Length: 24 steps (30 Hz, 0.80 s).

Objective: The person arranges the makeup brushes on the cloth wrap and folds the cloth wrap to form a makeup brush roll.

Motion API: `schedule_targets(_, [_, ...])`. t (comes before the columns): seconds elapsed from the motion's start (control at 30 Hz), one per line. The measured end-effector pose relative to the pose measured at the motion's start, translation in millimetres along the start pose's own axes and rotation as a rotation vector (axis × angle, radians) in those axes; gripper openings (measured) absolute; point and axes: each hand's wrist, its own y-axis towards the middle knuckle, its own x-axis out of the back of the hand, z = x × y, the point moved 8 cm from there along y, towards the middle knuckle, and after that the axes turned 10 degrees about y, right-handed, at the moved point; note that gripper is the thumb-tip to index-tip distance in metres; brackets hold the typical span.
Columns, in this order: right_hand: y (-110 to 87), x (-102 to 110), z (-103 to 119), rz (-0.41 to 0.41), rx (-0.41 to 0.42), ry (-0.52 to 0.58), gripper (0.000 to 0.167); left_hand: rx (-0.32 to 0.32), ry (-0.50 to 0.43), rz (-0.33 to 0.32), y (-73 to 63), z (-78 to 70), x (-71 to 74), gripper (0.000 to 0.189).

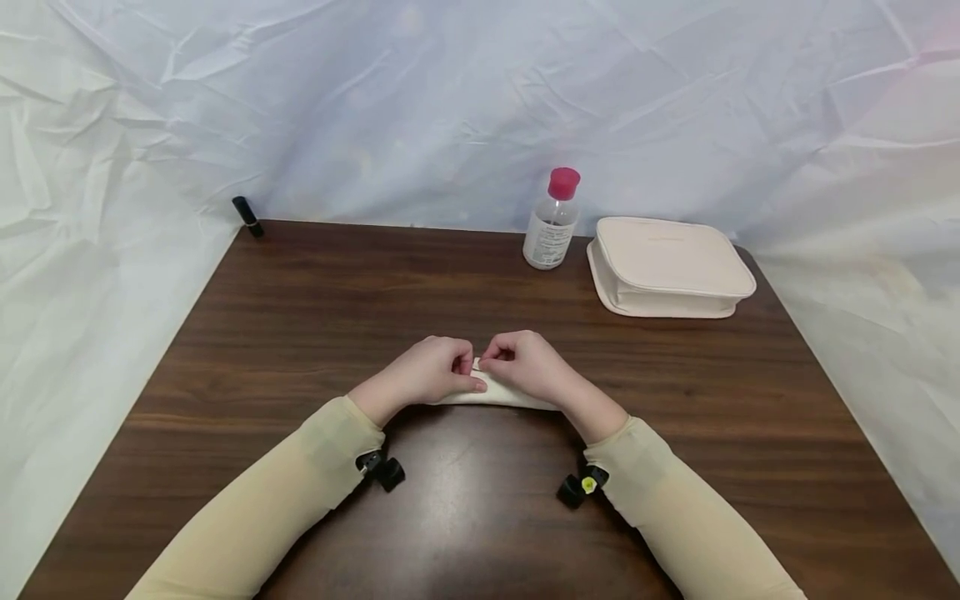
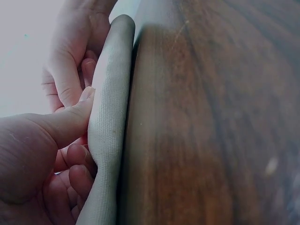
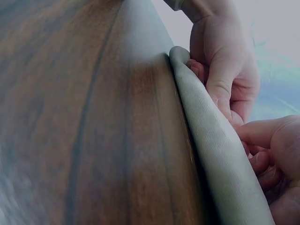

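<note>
A cream, woven-fabric roll-shaped item lies lengthwise on the table in front of the person; its exact kind is unclear. My left hand grips its far edge, thumb against the fabric and other fingers curled behind. From the right, my right hand pinches the same edge close to the left fingertips. Between the two hands a small pale tab shows. Both wrist views show the long fabric side facing the camera, with curled fingers partly hidden behind it.
On the dark wooden table, a clear bottle with a red cap stands at the back. Right of it sits a pale pink zip case. A black tube is at the far left corner. White sheeting surrounds the table.
</note>
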Motion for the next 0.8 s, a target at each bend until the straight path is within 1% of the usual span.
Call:
schedule_targets(0.23, [-2.7,1,-4,0.005,-0.044,0.036,0.007,-0.002,-0.001,0.005,-1.1,-1.8,-1.8,0.038])
schedule_targets(0.37, [-4.2,1,0,0.006,-0.038,0.035,0.006,-0.008,-0.007,0.002,-3.1,-2.1,-0.8,0.036])
schedule_targets(0.47, [-5.5,1,5,0.025,-0.009,-0.031,0.005,-0.014,-0.011,0.015,-5.2,-2.3,0.9,0.031])
schedule_targets(0.6, [-10.5,0,9,0.077,0.013,-0.133,0.004,-0.035,-0.004,0.066,-10.3,-5.5,3.5,0.025])
schedule_targets(0.73, [-15.7,2,10,0.103,0.012,-0.15,0.004,-0.063,0.012,0.102,-13.2,-9.9,5.7,0.026])
schedule_targets(0.8, [-17.9,2,12,0.107,0.028,-0.172,0.004,-0.067,0.017,0.111,-13.4,-11.1,5.0,0.029])
